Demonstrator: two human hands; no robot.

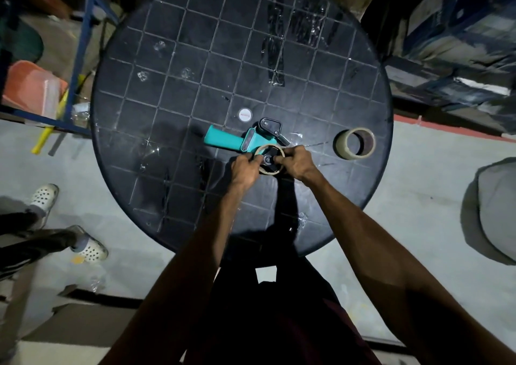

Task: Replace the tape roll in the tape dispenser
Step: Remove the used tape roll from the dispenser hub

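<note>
- A bystander's white perforated clogs (90, 248) are standing on the concrete floor at the far left, well apart from the round black gridded worktop (167, 91).
- The teal tape dispenser (245, 141) is lying on its side near the middle of the worktop, its long axis running roughly left to right; the teal handle (220, 139) is pointing left and the black head with the roller is sitting to the right, toward the far edge.
- A small white round cap (245, 114) is lying just beyond the dispenser, apart from it.
- The left hand (245, 166) is pinching the left rim of the nearly empty cardboard tape core (268, 170), which is sitting around the dispenser's black hub (270, 158), on the near side of the tool.
- The right hand (297, 162) is gripping the same core from the right, its fingers closing narrowly on the rim and reaching toward the hub.
- A fuller tape roll (354, 143) of clear tape is lying near the worktop's right edge, its open centre tilting up toward the camera, apart from both hands.
</note>
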